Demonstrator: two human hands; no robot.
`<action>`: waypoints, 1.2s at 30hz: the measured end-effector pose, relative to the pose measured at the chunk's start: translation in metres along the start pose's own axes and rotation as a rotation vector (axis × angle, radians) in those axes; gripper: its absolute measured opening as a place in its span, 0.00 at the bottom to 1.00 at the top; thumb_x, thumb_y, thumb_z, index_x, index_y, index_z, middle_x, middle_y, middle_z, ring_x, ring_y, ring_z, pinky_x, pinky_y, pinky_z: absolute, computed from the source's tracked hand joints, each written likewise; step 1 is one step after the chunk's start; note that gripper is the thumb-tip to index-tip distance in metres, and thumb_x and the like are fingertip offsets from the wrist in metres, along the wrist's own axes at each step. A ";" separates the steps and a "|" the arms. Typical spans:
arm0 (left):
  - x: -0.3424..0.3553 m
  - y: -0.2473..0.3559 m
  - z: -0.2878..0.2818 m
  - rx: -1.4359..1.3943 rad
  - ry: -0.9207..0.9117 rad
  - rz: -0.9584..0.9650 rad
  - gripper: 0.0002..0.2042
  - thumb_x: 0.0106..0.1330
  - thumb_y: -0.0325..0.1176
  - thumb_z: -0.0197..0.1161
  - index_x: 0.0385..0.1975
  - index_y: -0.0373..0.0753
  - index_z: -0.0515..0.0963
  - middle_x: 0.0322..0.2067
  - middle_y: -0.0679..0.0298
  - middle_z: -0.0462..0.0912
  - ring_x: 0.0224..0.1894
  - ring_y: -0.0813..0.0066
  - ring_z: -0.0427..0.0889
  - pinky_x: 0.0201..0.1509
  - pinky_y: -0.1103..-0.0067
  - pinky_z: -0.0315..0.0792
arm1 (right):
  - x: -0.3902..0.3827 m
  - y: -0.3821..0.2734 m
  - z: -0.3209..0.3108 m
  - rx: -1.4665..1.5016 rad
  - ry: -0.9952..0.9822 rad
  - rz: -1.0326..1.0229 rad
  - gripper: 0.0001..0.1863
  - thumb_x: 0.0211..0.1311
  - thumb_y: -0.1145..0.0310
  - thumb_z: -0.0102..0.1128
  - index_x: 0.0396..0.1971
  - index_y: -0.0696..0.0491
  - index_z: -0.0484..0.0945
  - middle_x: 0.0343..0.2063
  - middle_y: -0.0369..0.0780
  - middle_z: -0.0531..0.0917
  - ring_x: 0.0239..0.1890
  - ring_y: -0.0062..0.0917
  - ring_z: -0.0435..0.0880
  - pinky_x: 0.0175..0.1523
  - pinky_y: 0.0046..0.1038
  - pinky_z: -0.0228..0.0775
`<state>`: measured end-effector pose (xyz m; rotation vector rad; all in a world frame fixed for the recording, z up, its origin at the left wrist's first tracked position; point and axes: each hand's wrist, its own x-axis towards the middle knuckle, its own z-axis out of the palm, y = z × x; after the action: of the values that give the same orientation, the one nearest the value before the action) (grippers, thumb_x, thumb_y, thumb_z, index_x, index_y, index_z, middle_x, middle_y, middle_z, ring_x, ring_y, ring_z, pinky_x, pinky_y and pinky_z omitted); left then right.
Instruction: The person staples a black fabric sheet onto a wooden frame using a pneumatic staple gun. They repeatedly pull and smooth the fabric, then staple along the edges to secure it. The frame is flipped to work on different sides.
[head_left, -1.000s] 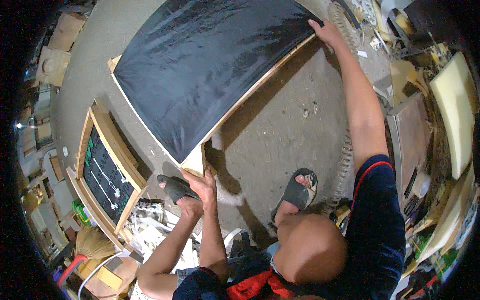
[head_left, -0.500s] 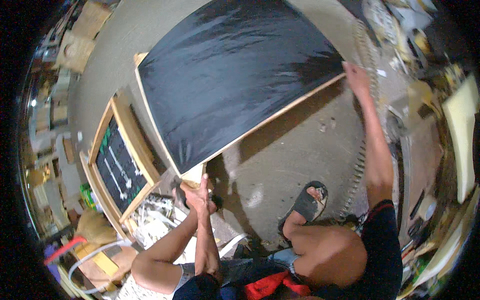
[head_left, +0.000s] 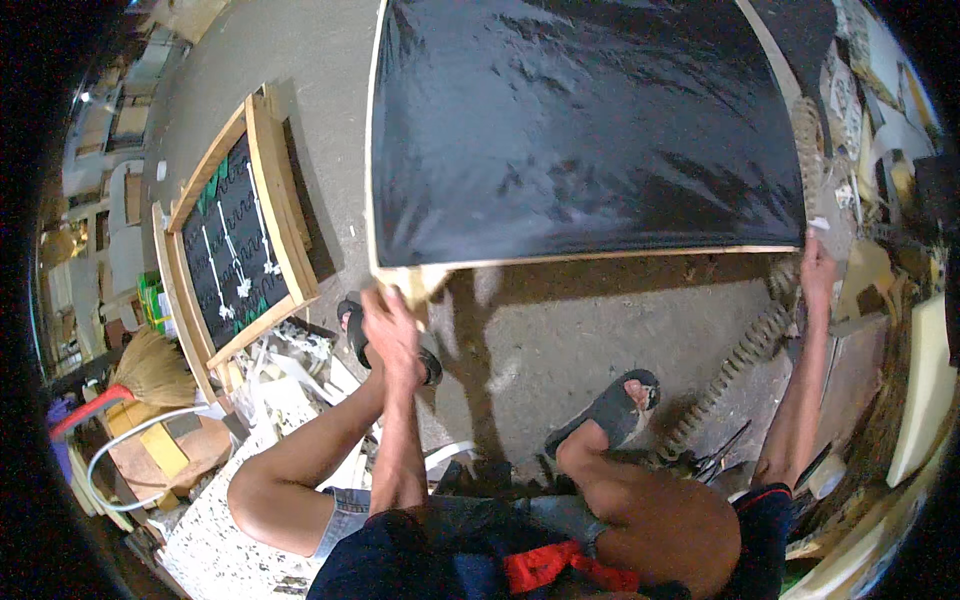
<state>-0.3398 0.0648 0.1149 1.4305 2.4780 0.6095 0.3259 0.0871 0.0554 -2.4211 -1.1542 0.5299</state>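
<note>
A large wooden frame (head_left: 560,260) covered with shiny, creased black sheeting (head_left: 580,140) spreads out ahead of me, tilted off the floor. Its light wood edge runs across the view nearest me. My left hand (head_left: 393,330) is closed around the near left corner, where a pale wooden piece shows beneath the sheet. At the near right corner, my right hand (head_left: 817,268) grips the frame's edge; its fingertips are partly hidden. Left of the panel stands a smaller wooden frame (head_left: 282,215) with dark backing, zigzag springs and white straps inside.
A coiled hose (head_left: 730,365) curves along the floor at right, beside my sandalled foot (head_left: 615,410). White scraps (head_left: 300,370) lie near my left leg. A straw broom (head_left: 150,370) with a red handle is at far left. Pale foam (head_left: 920,390) stands at far right.
The black-covered frame has turned, so its near edge runs almost level across the view. My right hand has come down and nearer with its corner; the left corner has risen slightly in view.
</note>
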 end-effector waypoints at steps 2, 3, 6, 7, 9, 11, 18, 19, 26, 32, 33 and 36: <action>0.058 0.002 -0.004 0.043 0.070 0.104 0.20 0.73 0.49 0.49 0.39 0.33 0.74 0.33 0.38 0.80 0.39 0.33 0.78 0.43 0.54 0.71 | -0.030 -0.021 0.005 -0.003 0.017 0.002 0.33 0.69 0.41 0.50 0.45 0.61 0.83 0.38 0.52 0.86 0.45 0.36 0.85 0.54 0.33 0.72; 0.086 0.002 -0.005 0.054 0.094 0.168 0.21 0.74 0.49 0.48 0.38 0.34 0.74 0.32 0.38 0.80 0.39 0.32 0.78 0.43 0.53 0.71 | -0.046 -0.033 0.010 0.016 0.077 -0.053 0.32 0.69 0.41 0.51 0.46 0.60 0.83 0.40 0.52 0.86 0.46 0.35 0.85 0.55 0.32 0.72; 0.175 -0.007 0.004 0.133 0.099 0.244 0.23 0.73 0.53 0.46 0.41 0.35 0.75 0.33 0.38 0.81 0.41 0.31 0.78 0.43 0.52 0.71 | -0.093 -0.062 0.027 0.093 0.084 0.038 0.27 0.68 0.46 0.55 0.45 0.57 0.84 0.36 0.50 0.87 0.42 0.37 0.87 0.50 0.33 0.74; 0.207 -0.011 0.014 0.139 0.121 0.298 0.24 0.74 0.54 0.46 0.42 0.35 0.76 0.35 0.38 0.81 0.42 0.32 0.79 0.44 0.52 0.71 | -0.110 -0.068 0.033 0.026 0.051 0.102 0.24 0.68 0.49 0.56 0.43 0.57 0.85 0.34 0.49 0.87 0.40 0.36 0.87 0.48 0.34 0.74; 0.273 -0.026 0.031 0.083 -0.018 0.347 0.26 0.74 0.55 0.45 0.45 0.35 0.76 0.42 0.37 0.80 0.46 0.34 0.78 0.48 0.54 0.71 | -0.146 -0.081 0.055 0.157 0.033 0.120 0.23 0.69 0.51 0.56 0.42 0.57 0.84 0.35 0.52 0.86 0.38 0.35 0.87 0.46 0.35 0.74; 0.334 -0.039 0.050 0.002 -0.048 0.459 0.28 0.74 0.57 0.44 0.50 0.36 0.77 0.48 0.39 0.79 0.53 0.38 0.76 0.54 0.57 0.70 | -0.185 -0.092 0.076 0.265 0.002 0.134 0.21 0.68 0.51 0.56 0.38 0.56 0.85 0.32 0.49 0.86 0.34 0.34 0.86 0.42 0.35 0.74; 0.362 -0.004 0.055 0.197 -0.014 0.203 0.36 0.70 0.64 0.42 0.59 0.37 0.75 0.54 0.44 0.79 0.58 0.43 0.76 0.62 0.59 0.67 | -0.279 -0.149 0.140 0.513 -0.200 0.260 0.22 0.63 0.49 0.63 0.30 0.57 0.81 0.21 0.45 0.81 0.24 0.31 0.79 0.34 0.35 0.71; 0.334 0.012 0.051 0.290 0.092 0.228 0.37 0.69 0.66 0.43 0.58 0.36 0.76 0.53 0.45 0.80 0.57 0.44 0.76 0.61 0.58 0.67 | -0.287 -0.156 0.143 0.539 -0.304 0.229 0.18 0.65 0.53 0.63 0.35 0.56 0.82 0.21 0.40 0.80 0.25 0.24 0.78 0.33 0.31 0.70; 0.020 0.150 0.106 -0.299 -0.162 0.879 0.14 0.59 0.37 0.73 0.40 0.36 0.82 0.39 0.58 0.83 0.41 0.64 0.81 0.48 0.72 0.74 | -0.322 -0.206 0.153 0.749 -0.629 -0.064 0.15 0.63 0.61 0.62 0.40 0.58 0.82 0.30 0.45 0.84 0.31 0.25 0.81 0.39 0.32 0.74; -0.090 0.247 0.180 -0.294 -0.235 0.954 0.16 0.54 0.34 0.72 0.38 0.34 0.79 0.32 0.52 0.79 0.38 0.51 0.78 0.43 0.62 0.73 | -0.197 -0.138 0.151 0.642 -0.046 0.117 0.13 0.66 0.65 0.54 0.27 0.61 0.76 0.21 0.52 0.79 0.21 0.39 0.78 0.30 0.40 0.67; -0.091 0.258 0.188 -0.236 -0.253 0.942 0.15 0.54 0.35 0.72 0.37 0.34 0.79 0.33 0.51 0.79 0.38 0.50 0.78 0.43 0.62 0.73 | -0.177 -0.129 0.150 0.744 -0.037 0.142 0.16 0.69 0.62 0.53 0.29 0.61 0.77 0.19 0.51 0.78 0.20 0.33 0.76 0.31 0.38 0.67; -0.089 0.276 0.208 -0.007 -0.341 0.921 0.14 0.59 0.40 0.70 0.34 0.35 0.79 0.34 0.52 0.79 0.41 0.48 0.79 0.44 0.60 0.75 | -0.139 -0.112 0.150 0.742 -0.173 0.284 0.18 0.69 0.59 0.55 0.30 0.61 0.80 0.20 0.40 0.78 0.24 0.23 0.75 0.32 0.32 0.69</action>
<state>-0.0016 0.1607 0.0531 2.4075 1.4682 0.4423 0.0983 0.0702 0.0073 -1.9016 -0.5181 1.0552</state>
